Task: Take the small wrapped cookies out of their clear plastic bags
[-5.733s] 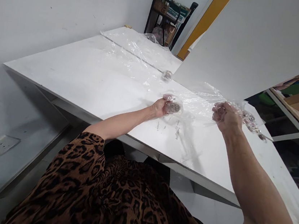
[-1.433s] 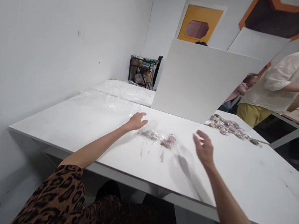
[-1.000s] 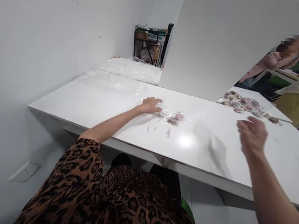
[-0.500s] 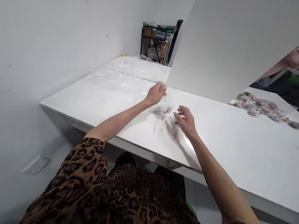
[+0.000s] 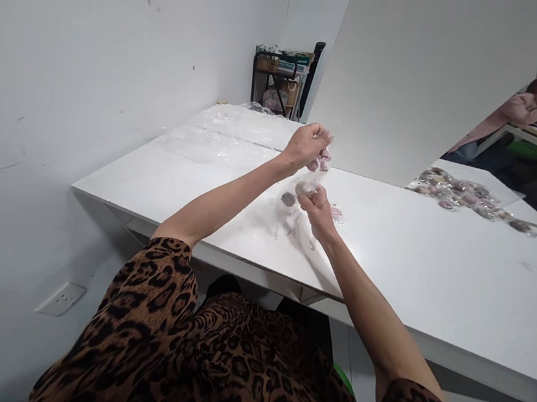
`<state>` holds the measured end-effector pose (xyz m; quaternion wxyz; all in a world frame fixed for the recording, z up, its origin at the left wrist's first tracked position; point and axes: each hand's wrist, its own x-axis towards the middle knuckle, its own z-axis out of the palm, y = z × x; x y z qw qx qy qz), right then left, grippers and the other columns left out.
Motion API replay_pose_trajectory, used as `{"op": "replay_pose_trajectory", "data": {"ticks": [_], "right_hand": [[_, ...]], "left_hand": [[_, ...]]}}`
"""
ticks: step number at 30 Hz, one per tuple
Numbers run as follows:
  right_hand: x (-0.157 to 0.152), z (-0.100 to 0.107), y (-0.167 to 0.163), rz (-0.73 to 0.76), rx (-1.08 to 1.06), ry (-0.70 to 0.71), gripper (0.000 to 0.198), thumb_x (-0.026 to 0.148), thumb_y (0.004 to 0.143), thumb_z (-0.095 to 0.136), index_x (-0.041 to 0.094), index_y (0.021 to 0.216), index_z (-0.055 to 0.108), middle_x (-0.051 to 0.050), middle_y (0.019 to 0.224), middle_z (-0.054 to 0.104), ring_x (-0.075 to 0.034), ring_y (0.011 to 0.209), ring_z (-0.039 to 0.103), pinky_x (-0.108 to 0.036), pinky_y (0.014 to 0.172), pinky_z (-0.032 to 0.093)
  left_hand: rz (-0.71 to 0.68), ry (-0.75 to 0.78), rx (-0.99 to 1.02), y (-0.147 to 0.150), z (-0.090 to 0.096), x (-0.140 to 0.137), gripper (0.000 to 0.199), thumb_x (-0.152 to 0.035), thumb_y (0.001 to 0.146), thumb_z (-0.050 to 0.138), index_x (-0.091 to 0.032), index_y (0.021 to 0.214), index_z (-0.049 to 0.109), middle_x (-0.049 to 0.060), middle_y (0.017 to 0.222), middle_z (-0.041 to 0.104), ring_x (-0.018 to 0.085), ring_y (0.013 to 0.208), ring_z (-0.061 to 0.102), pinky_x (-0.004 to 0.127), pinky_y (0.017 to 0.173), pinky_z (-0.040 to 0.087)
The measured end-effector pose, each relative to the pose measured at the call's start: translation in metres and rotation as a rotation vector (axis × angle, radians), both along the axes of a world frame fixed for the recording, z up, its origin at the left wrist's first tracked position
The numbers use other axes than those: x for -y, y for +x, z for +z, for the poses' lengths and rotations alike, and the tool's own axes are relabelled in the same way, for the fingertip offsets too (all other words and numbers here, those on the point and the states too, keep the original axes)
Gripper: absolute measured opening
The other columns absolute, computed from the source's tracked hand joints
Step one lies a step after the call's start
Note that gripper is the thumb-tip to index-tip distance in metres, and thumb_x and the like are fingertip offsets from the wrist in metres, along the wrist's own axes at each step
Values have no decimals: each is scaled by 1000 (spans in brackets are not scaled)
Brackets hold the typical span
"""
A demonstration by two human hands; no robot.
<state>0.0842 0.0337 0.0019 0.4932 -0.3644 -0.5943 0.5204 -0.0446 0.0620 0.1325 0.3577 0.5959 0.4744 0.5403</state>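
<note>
My left hand (image 5: 309, 146) is closed on the upper part of a clear plastic bag (image 5: 317, 178), raised over the white table (image 5: 402, 263). Pinkish wrapped pieces (image 5: 321, 160) show just under its fingers. Lower down, my right hand (image 5: 317, 211) is closed around the bag's lower part, its fingers bent. A small dark round piece (image 5: 288, 199) is left of the right hand, and a pink wrapped piece (image 5: 336, 214) shows beside its wrist. What exactly lies inside the bag is blurred.
Several small wrapped round pieces (image 5: 469, 194) lie in a cluster at the back right. Clear plastic sheeting (image 5: 216, 146) covers the table's left rear. A large white panel (image 5: 395, 80) stands behind the table. A shelf cart (image 5: 281, 75) and another person (image 5: 528, 112) are farther back.
My left hand has risen and moved right with the bag. The right hand has gone from open fingers to closed on the bag, shifting slightly left. Pink pieces have come into view.
</note>
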Motion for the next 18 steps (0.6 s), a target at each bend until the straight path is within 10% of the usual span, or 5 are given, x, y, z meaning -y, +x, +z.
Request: {"op": "replay_pose_trajectory", "data": {"ticks": [8, 13, 18], "right_hand": [[-8, 5, -4, -78, -401, -324, 49, 43, 60, 98, 21, 76, 57, 6, 67, 61, -9, 58, 55, -24, 54, 51], [-13, 7, 2, -134, -517, -426, 40, 30, 68, 96, 21, 74, 57, 6, 64, 61, -9, 54, 56, -23, 50, 54], [-21, 0, 4, -130, -526, -475, 30, 25, 75, 92, 21, 76, 62, 5, 64, 62, -10, 54, 56, -24, 53, 57]], "left_hand": [[115, -120, 8, -37, -38, 16, 50, -38, 94, 72, -20, 137, 52, 13, 132, 63, 21, 114, 66, 33, 93, 53], [-131, -629, 104, -51, -84, 37, 43, -55, 100, 57, -14, 102, 70, 16, 109, 73, 24, 93, 69, 33, 78, 56], [-270, -611, 335, -37, -95, 44, 24, -33, 96, 69, -12, 84, 71, 9, 78, 72, 17, 74, 67, 29, 74, 55]]}}
